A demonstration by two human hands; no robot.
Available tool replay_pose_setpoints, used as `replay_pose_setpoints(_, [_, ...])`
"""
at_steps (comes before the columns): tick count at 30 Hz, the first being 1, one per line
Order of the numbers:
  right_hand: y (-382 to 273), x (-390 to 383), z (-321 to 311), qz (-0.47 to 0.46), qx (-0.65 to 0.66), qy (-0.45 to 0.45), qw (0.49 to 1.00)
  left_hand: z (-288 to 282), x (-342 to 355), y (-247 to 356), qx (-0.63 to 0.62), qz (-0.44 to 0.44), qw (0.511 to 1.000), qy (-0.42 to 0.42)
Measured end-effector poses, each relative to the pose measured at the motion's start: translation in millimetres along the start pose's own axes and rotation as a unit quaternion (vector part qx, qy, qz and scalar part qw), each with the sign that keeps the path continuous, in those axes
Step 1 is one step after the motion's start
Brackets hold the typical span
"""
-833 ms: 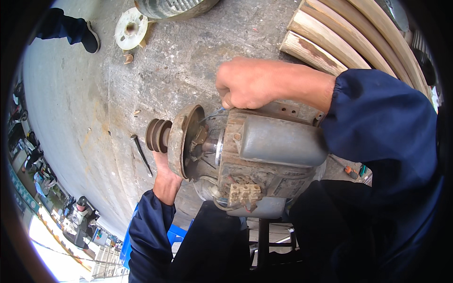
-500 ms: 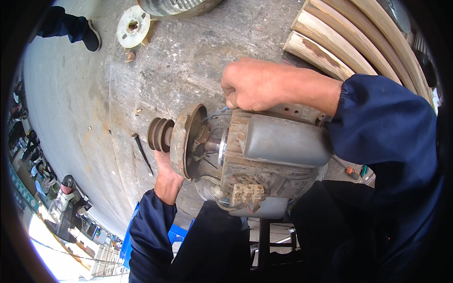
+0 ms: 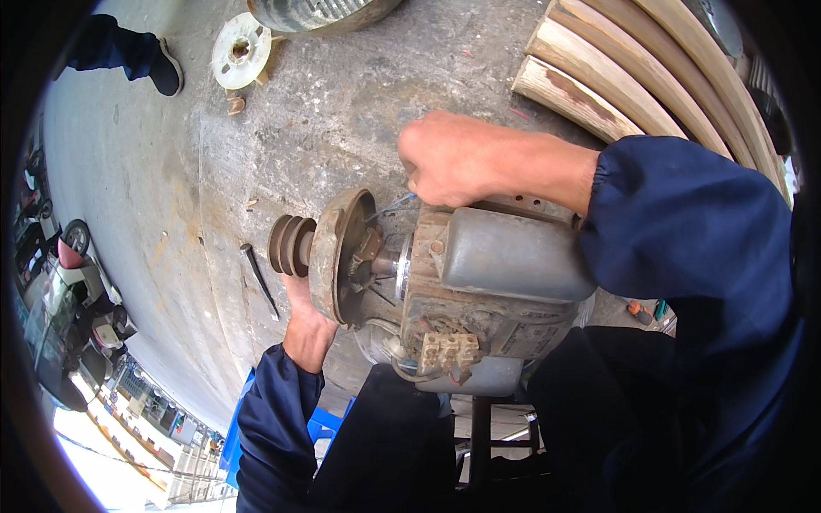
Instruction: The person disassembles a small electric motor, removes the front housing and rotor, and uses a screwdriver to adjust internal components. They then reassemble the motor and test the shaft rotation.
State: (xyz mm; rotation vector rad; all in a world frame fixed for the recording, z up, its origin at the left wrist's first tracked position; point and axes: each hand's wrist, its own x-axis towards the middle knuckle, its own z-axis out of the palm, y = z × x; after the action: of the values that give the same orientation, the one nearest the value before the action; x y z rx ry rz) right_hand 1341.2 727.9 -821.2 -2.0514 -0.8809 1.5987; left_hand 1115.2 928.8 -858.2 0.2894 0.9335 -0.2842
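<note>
A worn electric motor [image 3: 428, 291] lies across my lap, with a grey box [image 3: 517, 256] on its casing and a pale terminal block [image 3: 451, 352] at its near side. Its rusty end cover [image 3: 329, 256] stands apart from the body on the shaft [image 3: 386, 263], beside a grooved pulley [image 3: 289, 245]. My left hand [image 3: 306, 321] reaches beneath the end cover and pulley; its fingers are hidden behind them. At the motor's far edge, my right hand [image 3: 449, 158] is closed, fingers curled down around the end of a thin blue wire [image 3: 393, 205] running to the end cover.
A dark metal rod with a flared head [image 3: 259, 280] lies on the floor left of the motor. Farther off are a white plastic spool [image 3: 242, 51] and curved wooden lengths [image 3: 616, 73]. Someone's shoe [image 3: 166, 68] shows at far left. Orange-handled pliers [image 3: 639, 312] lie at right.
My right hand and forearm have shifted slightly left at the motor's far edge. A vehicle with a wheel shows more plainly at the left rim. Motor and left hand stay nearly the same.
</note>
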Motion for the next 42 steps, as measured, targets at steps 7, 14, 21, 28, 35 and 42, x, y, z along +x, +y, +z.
replay_pose_setpoints(7, [-4.7, 11.5, 10.4, -0.039, -0.017, 0.034, 0.999, -9.2, 2.0, 5.7, 0.006, 0.015, 1.000, 0.017])
replay_pose_setpoints(14, [0.3, 6.5, 6.9, -0.087, -0.040, 0.040, 0.995, -5.8, -2.1, 2.4, -0.036, -0.008, 0.995, -0.096])
replay_pose_setpoints(21, [-8.9, -0.7, -5.4, -0.090, -0.098, 0.003, 0.991, -3.1, -1.1, 2.2, 0.007, 0.008, 1.000, 0.006])
replay_pose_setpoints(28, [5.1, -5.1, -8.9, -0.098, -0.077, 0.015, 0.992, -8.6, 0.3, 3.5, 0.005, -0.007, 1.000, -0.016])
replay_pose_setpoints(35, [6.9, -4.2, -6.2, -0.061, -0.038, 0.011, 0.997, -2.0, 0.1, 0.6, 0.014, 0.012, 0.999, 0.037])
replay_pose_setpoints(42, [5.1, 1.5, -4.3, -0.065, -0.060, 0.006, 0.996, -2.7, 0.2, 1.6, -0.039, 0.004, 0.999, 0.020])
